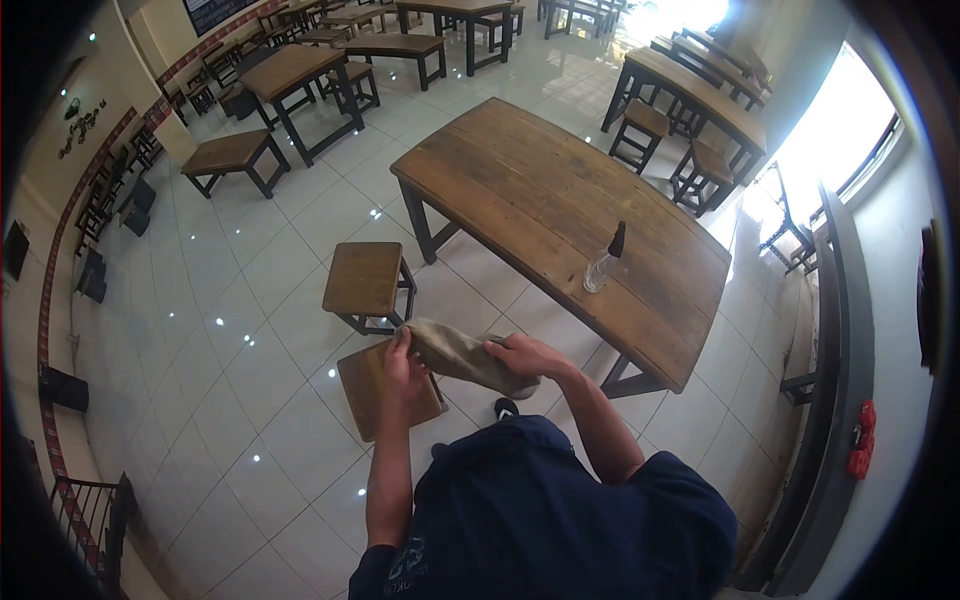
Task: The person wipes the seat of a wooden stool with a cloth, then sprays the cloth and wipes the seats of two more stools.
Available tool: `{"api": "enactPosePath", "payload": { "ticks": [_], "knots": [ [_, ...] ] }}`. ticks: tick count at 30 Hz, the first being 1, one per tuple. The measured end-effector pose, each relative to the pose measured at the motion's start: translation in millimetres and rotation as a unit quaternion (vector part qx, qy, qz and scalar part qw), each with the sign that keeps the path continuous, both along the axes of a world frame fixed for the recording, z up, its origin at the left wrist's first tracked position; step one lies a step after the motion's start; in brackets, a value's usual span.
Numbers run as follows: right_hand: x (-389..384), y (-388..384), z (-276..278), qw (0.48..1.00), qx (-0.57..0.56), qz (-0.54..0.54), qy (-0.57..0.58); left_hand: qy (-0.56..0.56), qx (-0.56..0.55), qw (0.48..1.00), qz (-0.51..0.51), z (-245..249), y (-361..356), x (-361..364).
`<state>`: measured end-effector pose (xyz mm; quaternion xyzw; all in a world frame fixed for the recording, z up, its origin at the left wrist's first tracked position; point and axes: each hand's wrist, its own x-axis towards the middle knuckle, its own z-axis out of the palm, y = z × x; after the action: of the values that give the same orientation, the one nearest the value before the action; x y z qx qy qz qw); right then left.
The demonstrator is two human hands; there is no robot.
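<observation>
A greyish-beige cloth (452,354) is stretched between my two hands, above the floor and beside the near edge of the large wooden table. My left hand (403,362) grips its left end, fingers closed on it. Toward the cloth's right part, my right hand (522,356) pinches its upper edge, and some fabric hangs below that hand. On the table (540,190) stands a clear bottle (597,272) with a black spray top, near the table's front edge.
Two wooden stools (362,279) (372,392) stand left of the table, the nearer one partly behind my left hand. A wooden bench (232,158) and more tables are farther back. Along the right wall runs a dark ledge holding a red object (861,440).
</observation>
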<state>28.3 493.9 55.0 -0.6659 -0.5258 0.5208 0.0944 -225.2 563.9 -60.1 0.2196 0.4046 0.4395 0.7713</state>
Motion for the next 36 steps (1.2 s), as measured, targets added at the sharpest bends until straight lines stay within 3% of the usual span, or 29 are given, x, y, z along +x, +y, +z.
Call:
{"api": "enactPosePath", "payload": {
  "ticks": [1, 3, 5, 6, 8, 9, 10, 12, 14, 17, 21, 24, 25, 27, 28, 30, 31, 32, 34, 36],
  "knots": [
    [-1, 0, -11, 0.999, 0.042, 0.010, 0.023, 0.000, -0.001, 1.000, 0.002, 6, -3, 2],
    [-4, 0, -15, 0.995, 0.084, 0.022, 0.046, -0.128, -0.101, 0.985, -0.060, 13, -9, 8],
    [-10, 0, -3, 0.987, 0.078, -0.078, 0.117, -0.164, -0.094, 0.979, -0.081, -22, -8, 8],
    [-9, 2, -4, 0.987, 0.078, -0.077, 0.118, -0.198, -0.088, 0.971, -0.103, -17, -10, 11],
    [0, 7, -15, 0.973, 0.127, -0.151, 0.117, -0.176, -0.041, 0.980, -0.087, -11, -15, 10],
    [11, 16, -46, 0.967, 0.122, -0.172, 0.145, -0.150, 0.006, 0.988, -0.046, -7, -13, 7],
    [14, 17, -38, 0.960, 0.126, -0.195, 0.156, -0.121, 0.053, 0.991, -0.005, -4, -10, 4],
    [28, 28, -66, 0.931, 0.171, -0.171, 0.272, -0.107, 0.049, 0.993, 0.021, 12, 2, -1],
    [27, 30, -42, 0.930, 0.193, -0.166, 0.265, -0.018, 0.166, 0.985, 0.040, 35, 7, -3],
    [25, 39, -25, 0.918, 0.218, -0.167, 0.286, 0.032, 0.232, 0.970, 0.066, 64, 13, -1],
    [24, 44, -18, 0.903, 0.164, -0.171, 0.358, 0.032, 0.238, 0.965, 0.103, 75, 15, -1],
    [14, 49, -27, 0.894, 0.127, -0.215, 0.371, -0.005, 0.169, 0.982, 0.085, 67, 12, 4],
    [14, 53, -37, 0.895, 0.125, -0.213, 0.371, 0.061, 0.137, 0.987, 0.059, 48, 15, 7],
    [11, 64, -49, 0.948, 0.088, -0.223, 0.209, 0.149, 0.128, 0.979, 0.048, 29, 19, 12],
    [13, 67, -46, 0.949, 0.087, -0.220, 0.209, 0.148, 0.127, 0.979, 0.051, 34, 23, 10],
    [19, 68, -25, 0.909, 0.237, -0.122, 0.321, 0.057, 0.277, 0.954, 0.100, 74, 24, 7],
    [7, 54, 29, 0.860, 0.323, -0.117, 0.376, 0.023, 0.334, 0.936, 0.111, 123, 10, 7],
    [8, 43, 63, 0.861, 0.321, -0.117, 0.376, -0.012, 0.390, 0.913, 0.121, 169, -3, 7],
    [19, 26, 97, 0.835, 0.359, -0.036, 0.416, 0.048, 0.438, 0.890, 0.115, 212, -14, -6],
    [30, 38, 94, 0.848, 0.359, -0.013, 0.390, 0.107, 0.489, 0.858, 0.111, 209, -9, -28]
  ]
}}
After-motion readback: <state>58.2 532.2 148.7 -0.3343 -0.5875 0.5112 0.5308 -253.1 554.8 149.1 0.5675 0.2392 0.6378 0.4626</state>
